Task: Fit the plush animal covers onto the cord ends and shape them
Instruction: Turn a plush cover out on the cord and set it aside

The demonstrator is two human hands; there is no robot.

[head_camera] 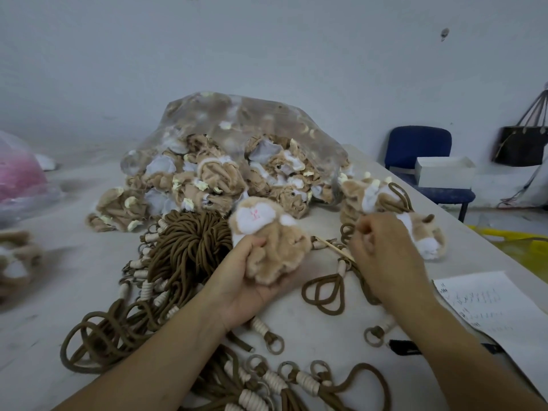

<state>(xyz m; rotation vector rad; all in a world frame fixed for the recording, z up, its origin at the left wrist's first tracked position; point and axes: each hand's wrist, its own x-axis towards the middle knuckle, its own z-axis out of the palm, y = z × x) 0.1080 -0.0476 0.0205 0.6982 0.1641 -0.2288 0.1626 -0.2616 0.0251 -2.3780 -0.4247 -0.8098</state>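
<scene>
My left hand (252, 280) grips a tan plush animal cover (272, 232) with a white face and pink nose, held above the table. My right hand (382, 247) pinches a thin wooden stick (332, 246) whose far tip pokes into the cover's side. A brown cord with a cream-wrapped end (342, 266) lies under the stick, running into loops (323, 295) below it. A big bundle of brown cords (189, 247) lies left of the cover.
An open clear bag (237, 149) of several inside-out plush covers spills at the table's middle. Finished plush pieces (415, 223) lie right of my hand. Cords with rings (275, 378) crowd the front edge. A paper sheet (489, 310) lies right; a blue chair (421, 149) stands beyond.
</scene>
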